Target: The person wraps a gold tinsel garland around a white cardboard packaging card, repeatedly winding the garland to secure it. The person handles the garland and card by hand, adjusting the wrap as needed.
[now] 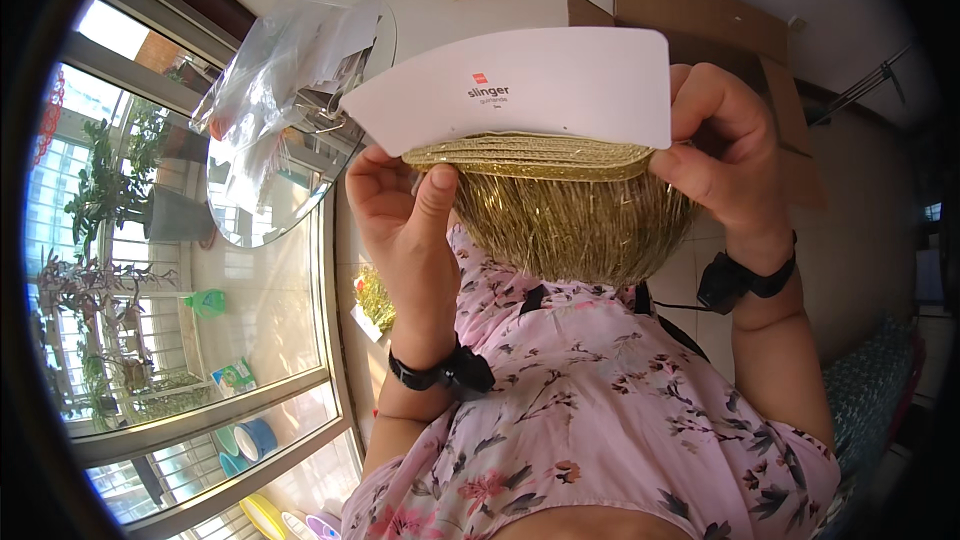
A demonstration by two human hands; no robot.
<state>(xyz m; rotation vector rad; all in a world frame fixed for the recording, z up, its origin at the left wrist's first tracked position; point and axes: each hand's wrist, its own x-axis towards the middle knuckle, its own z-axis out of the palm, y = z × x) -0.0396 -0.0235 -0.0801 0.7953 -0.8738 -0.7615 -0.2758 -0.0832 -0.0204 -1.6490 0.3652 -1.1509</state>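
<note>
A folded gold tinsel fringe garland (577,217) hangs between my two hands, its layered band at the top and its strands pointing down towards my body. Against the band's far edge stands a curved white card (525,90) that bears printing. My left hand (412,217) pinches the left end of the band and the card's lower left corner, thumb on the near side. With thumb and bent fingers, my right hand (720,142) grips the right end where card and band meet. The fingertips behind the card are hidden.
A round glass table (277,229) holds clear plastic bags (262,75) and papers at the left. Behind the card stands an open cardboard box (697,7). More gold tinsel with a white card (375,300) lies on the floor by the glass door frame.
</note>
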